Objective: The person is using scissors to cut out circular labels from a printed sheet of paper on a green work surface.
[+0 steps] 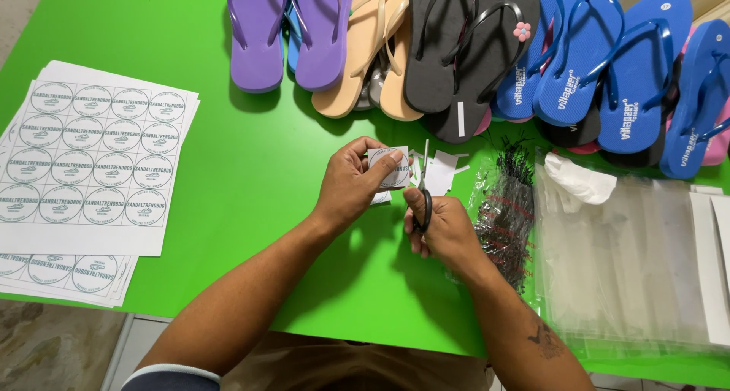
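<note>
STEP: cutting a round printed paper label [389, 167] free over the green table [251, 178] | LEFT: left hand [351, 184] is pinching the label | RIGHT: right hand [445, 231] is gripping black-handled scissors [423, 197], blades at the label's edge | NEXT: likely calling for turning the label into the blades, fingertips staying out of the cut | NEARBY: white offcuts [442, 170], printed label sheets [91, 163]

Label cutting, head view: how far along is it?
Done: a few white paper offcuts lie on the green table by the hands. In hand: the left hand pinches one round label piece while the right hand works black-handled scissors at it. Left: a stack of uncut label sheets with full rows of round labels, so most cutting looks ahead.
</note>
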